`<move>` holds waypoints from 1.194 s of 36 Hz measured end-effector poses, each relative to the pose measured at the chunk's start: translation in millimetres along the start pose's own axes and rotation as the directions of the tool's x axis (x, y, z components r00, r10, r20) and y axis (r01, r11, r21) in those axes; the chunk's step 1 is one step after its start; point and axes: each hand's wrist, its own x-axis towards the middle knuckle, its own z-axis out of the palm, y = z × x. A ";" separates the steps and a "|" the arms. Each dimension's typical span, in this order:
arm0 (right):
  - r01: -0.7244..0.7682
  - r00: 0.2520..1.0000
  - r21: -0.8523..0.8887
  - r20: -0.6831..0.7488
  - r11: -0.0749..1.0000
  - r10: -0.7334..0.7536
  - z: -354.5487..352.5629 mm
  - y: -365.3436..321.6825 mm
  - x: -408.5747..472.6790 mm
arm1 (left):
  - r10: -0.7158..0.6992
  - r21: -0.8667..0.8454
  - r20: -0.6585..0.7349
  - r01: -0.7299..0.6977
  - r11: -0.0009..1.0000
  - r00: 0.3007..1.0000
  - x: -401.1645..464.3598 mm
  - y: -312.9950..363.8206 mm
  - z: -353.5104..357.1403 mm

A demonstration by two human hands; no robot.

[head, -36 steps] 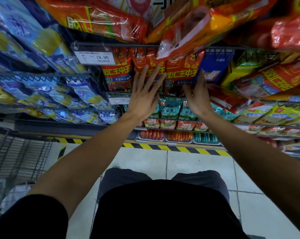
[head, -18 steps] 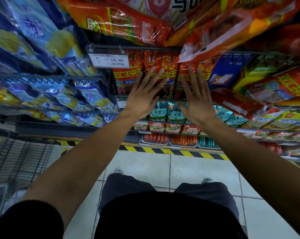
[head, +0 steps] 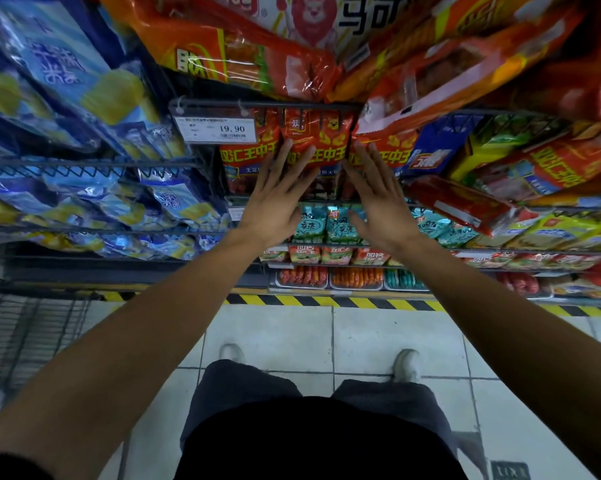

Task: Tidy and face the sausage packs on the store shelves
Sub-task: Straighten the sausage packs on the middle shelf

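We face the wire shelves (head: 95,162), blue bags (head: 50,81) on the left. Red sausage packs (head: 321,140) stand in the middle row. Our left hand (head: 275,206) and right hand (head: 384,206) press them, fingers spread flat. Far left, the price tag (head: 219,129) reads 19.90.

Single head-worn wide-angle view, looking forward and down, close to shelf front (head: 264,106); floor (head: 275,337) below.
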 end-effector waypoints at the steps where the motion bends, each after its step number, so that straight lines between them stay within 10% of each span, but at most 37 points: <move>1: -0.007 1.000 0.046 -0.011 0.999 0.007 -3.1 0.6 -3.3 | -0.020 -0.044 -0.004 0.020 0.999 1.000 0.3 5.5 -2.5; 15: -0.190 0.977 0.315 0.152 0.930 0.148 -16.5 87.7 -126.5 | 0.030 -0.449 0.172 0.051 0.892 0.985 43.5 135.2 21.6; 23: -0.547 0.827 0.579 0.261 0.605 0.498 -45.5 157.4 -153.6 | -0.123 -0.580 0.031 0.118 0.806 0.992 95.0 227.3 28.6; 43: -0.351 0.908 0.739 0.119 0.575 0.402 -108.3 155.7 -122.9 | -0.341 -0.790 0.069 0.260 0.554 0.937 85.7 219.3 -17.7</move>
